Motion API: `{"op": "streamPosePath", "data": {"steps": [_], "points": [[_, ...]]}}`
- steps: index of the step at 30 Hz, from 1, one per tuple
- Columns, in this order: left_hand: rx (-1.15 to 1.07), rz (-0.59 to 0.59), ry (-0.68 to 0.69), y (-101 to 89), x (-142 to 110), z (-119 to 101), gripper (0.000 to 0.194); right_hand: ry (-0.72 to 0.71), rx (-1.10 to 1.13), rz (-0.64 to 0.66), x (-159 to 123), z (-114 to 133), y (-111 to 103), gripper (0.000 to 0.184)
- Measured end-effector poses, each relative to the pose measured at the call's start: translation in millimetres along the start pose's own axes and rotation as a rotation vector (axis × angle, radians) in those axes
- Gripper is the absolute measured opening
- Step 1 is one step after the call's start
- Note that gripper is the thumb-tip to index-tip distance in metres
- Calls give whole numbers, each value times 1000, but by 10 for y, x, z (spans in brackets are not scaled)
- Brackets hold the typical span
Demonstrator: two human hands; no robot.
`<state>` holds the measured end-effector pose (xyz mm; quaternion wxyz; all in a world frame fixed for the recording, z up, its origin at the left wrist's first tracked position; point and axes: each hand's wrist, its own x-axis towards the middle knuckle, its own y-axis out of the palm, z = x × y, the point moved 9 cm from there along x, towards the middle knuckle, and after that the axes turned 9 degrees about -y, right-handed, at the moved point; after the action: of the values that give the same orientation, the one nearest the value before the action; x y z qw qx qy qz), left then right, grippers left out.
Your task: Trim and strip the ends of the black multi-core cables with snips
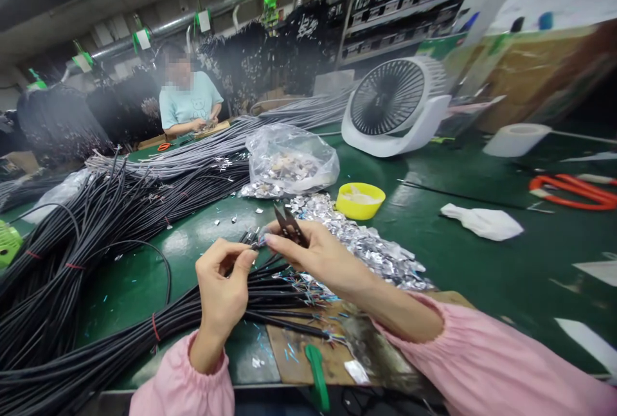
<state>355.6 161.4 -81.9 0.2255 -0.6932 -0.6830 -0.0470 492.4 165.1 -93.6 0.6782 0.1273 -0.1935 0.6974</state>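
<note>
Over the green table (482,287), two hands meeting at a cable (249,236).
Left hand (222,278) upright, pinching cable; right hand (315,250), forearm slanted, grasping snips (292,228), blades up.

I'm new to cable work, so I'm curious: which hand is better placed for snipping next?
Probably the right hand: it holds the dark, pointed metal snips beside the thin bluish wires, though pointing upward. The left hand pinches just beside those wires, so seems better for steadying them.
</note>
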Motion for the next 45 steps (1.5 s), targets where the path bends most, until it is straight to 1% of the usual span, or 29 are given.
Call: {"op": "streamPosePath", "data": {"steps": [2,4,7,12,15,20,26,30,37,45], "points": [[-14,-36,4,-46,4,-8,18,-64,-64,-46,-9,55,-32,29],[-18,-83,8,-95,1,-15,18,-113,-127,-65,-24,102,-49,32],[-13,-127,16,-136,-11,-24,18,-156,-167,-49,-39,153,-38,27],[16,-143,57,-137,-37,-44,14,-193,-152,-20,-60,218,-12,24],[63,-167,109,-144,-63,-70,12,-190,-150,-5,-80,223,-7,24],[157,-222,258,-156,-126,-175,6,-182,-123,19,-91,228,9,25],[225,-240,407,-149,-181,-302,7,-164,-152,20,-70,219,8,26],[289,-242,454,-129,-202,-342,7,-138,-173,10,-64,186,-17,27],[399,-266,452,-102,-219,-334,7,-123,-184,8,-69,173,-16,28],[462,-306,550,-78,-276,-449,8,-80,-159,5,-78,130,-9,29]]}}
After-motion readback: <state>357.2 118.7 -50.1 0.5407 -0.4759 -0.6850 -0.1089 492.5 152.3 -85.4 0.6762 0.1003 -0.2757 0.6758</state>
